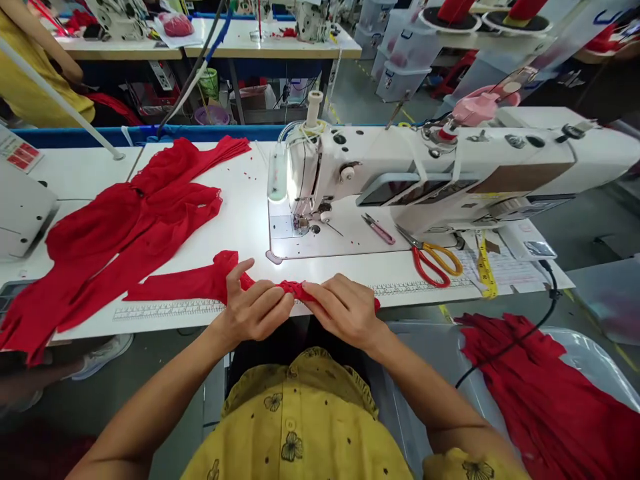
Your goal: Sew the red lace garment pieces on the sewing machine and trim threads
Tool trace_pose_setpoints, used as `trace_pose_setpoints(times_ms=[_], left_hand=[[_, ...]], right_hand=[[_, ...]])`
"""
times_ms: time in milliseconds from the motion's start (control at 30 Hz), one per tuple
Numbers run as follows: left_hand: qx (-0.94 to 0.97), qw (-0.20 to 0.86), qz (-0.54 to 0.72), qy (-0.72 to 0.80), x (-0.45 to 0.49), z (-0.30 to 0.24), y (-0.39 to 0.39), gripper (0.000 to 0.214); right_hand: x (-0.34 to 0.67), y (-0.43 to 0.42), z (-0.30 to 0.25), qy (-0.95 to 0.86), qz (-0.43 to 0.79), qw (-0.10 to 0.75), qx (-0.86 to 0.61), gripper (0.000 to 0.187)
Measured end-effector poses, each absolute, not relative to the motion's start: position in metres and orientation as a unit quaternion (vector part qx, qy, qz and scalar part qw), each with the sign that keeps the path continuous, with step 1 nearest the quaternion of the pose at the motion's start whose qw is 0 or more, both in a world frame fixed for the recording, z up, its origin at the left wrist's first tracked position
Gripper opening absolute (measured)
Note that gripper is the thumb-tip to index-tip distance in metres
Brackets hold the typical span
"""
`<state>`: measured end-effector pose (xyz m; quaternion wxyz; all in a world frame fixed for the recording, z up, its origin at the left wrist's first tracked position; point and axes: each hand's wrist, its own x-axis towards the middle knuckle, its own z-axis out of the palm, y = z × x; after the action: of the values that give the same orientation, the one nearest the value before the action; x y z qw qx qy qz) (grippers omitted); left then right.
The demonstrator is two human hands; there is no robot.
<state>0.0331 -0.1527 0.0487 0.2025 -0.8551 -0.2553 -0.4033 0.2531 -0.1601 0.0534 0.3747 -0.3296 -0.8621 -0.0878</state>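
Observation:
A narrow piece of red fabric (180, 285) stretches along the table's front edge, bunched between my two hands. My left hand (257, 303) is closed on it, with the thumb raised. A short way to the right, my right hand (345, 310) pinches the same fabric, and a bit of red sticks out past its far side. Beyond the hands stands a white sewing machine (360, 160), its needle area (301, 223) with no fabric under it. To the left lies a larger heap of red garment pieces (135, 227).
Orange-and-red-handled scissors (435, 259) and pink thread snips (379, 229) lie by the machine's base. A yellow tape measure (485, 270) hangs near the right edge. A clear plastic bin (590, 350) holds more red fabric at lower right. A person in yellow (35, 67) sits at upper left.

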Motion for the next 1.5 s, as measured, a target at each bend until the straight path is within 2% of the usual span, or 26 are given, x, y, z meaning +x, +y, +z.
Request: trace_pose_setpoints(times_ms=[133, 267, 333, 433, 533, 767, 867, 1033, 1100, 1167, 1267, 1333, 1400, 1433, 1500], left_hand=[[-0.855, 0.225, -0.410, -0.222, 0.027, 0.035, -0.162, 0.017], [-0.878, 0.202, -0.388, -0.193, 0.023, 0.024, -0.163, 0.020], [-0.883, 0.151, -0.394, -0.207, 0.021, 0.018, -0.163, 0.021], [-0.895, -0.002, -0.344, -0.285, 0.017, 0.012, -0.163, 0.018], [-0.892, -0.076, -0.313, -0.318, 0.017, 0.010, -0.163, 0.018], [-0.888, 0.001, -0.367, -0.276, 0.021, 0.012, -0.161, 0.021], [-0.883, 0.030, -0.391, -0.258, 0.021, 0.011, -0.162, 0.022], [-0.865, 0.005, -0.398, -0.307, 0.031, 0.021, -0.158, 0.029], [-0.845, -0.071, -0.406, -0.339, 0.036, 0.033, -0.150, 0.021], [-0.822, -0.207, -0.394, -0.354, 0.037, 0.048, -0.140, 0.010], [-0.762, -0.414, -0.321, -0.381, 0.029, 0.067, -0.124, 0.018], [-0.699, -0.520, -0.277, -0.406, 0.022, 0.072, -0.114, 0.024], [-0.641, -0.587, -0.254, -0.424, 0.021, 0.070, -0.104, 0.028], [-0.621, -0.604, -0.254, -0.431, 0.023, 0.067, -0.099, 0.030], [-0.589, -0.618, -0.266, -0.448, 0.031, 0.061, -0.088, 0.032]], right_hand=[[0.256, -0.169, 0.030, -0.850, -0.135, 0.436, -0.263, 0.021], [0.266, -0.175, 0.020, -0.859, -0.128, 0.429, -0.249, 0.015], [0.271, -0.177, 0.016, -0.879, -0.068, 0.388, -0.269, 0.018], [0.276, -0.177, 0.011, -0.900, 0.043, 0.306, -0.308, 0.023], [0.276, -0.174, 0.008, -0.902, 0.062, 0.282, -0.320, 0.024], [0.274, -0.171, 0.012, -0.891, 0.007, 0.339, -0.301, 0.023], [0.275, -0.172, 0.011, -0.893, 0.005, 0.327, -0.309, 0.022], [0.266, -0.168, 0.023, -0.871, -0.008, 0.358, -0.336, 0.017], [0.263, -0.164, 0.036, -0.857, 0.052, 0.351, -0.375, 0.012], [0.266, -0.157, 0.051, -0.835, 0.190, 0.313, -0.410, 0.009], [0.283, -0.145, 0.074, -0.772, 0.450, 0.205, -0.399, 0.021], [0.299, -0.132, 0.087, -0.734, 0.555, 0.126, -0.371, 0.027], [0.314, -0.116, 0.096, -0.734, 0.546, 0.104, -0.390, 0.027], [0.320, -0.106, 0.099, -0.750, 0.492, 0.112, -0.428, 0.025], [0.325, -0.088, 0.100, -0.788, 0.308, 0.126, -0.519, 0.015]])
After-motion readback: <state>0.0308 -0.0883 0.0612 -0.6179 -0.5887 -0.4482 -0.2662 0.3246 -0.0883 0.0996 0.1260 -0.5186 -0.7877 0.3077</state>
